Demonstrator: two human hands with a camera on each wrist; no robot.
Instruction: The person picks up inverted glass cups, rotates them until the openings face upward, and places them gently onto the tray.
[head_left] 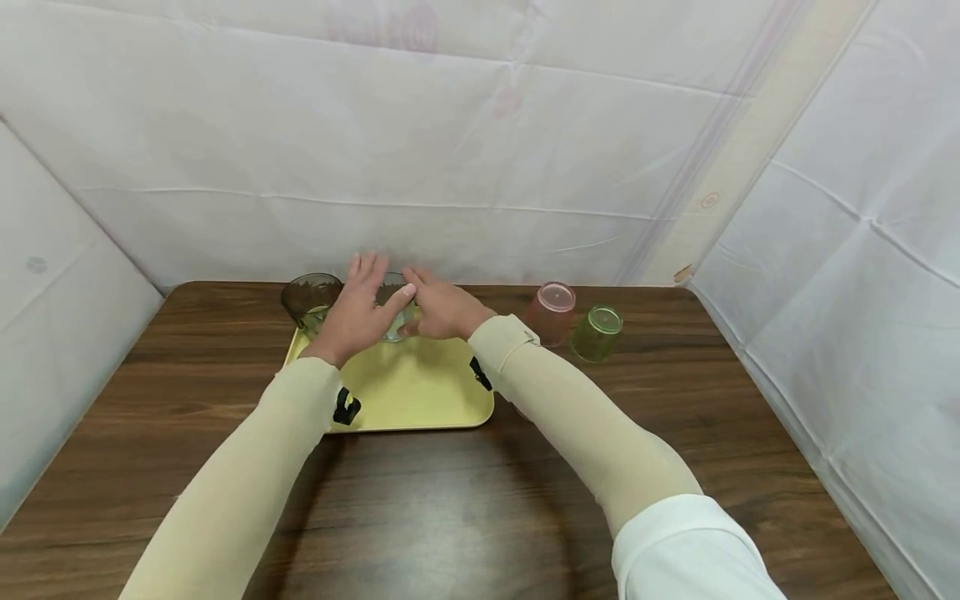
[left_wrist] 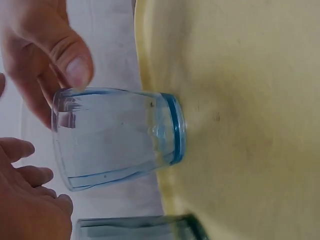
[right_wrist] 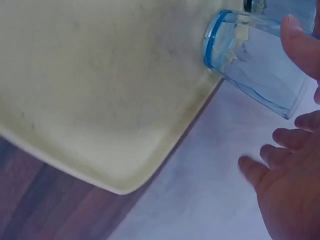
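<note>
Head view: both hands, left hand [head_left: 352, 317] and right hand [head_left: 442, 310], are hovering fingers apart around blue glass [left_wrist: 117, 137], steadying it upright on yellow tray [head_left: 420, 392].

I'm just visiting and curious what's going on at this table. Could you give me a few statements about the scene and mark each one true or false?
1. The blue cup stands on the yellow tray. True.
2. The pink cup sits on the tray. False: it stands on the table, right of the tray.
3. The left hand and the right hand are both at the blue cup. True.
4. The green cup is beside the pink cup. True.
5. The dark cup is at the table's right edge. False: it is at the tray's far left corner.
</note>
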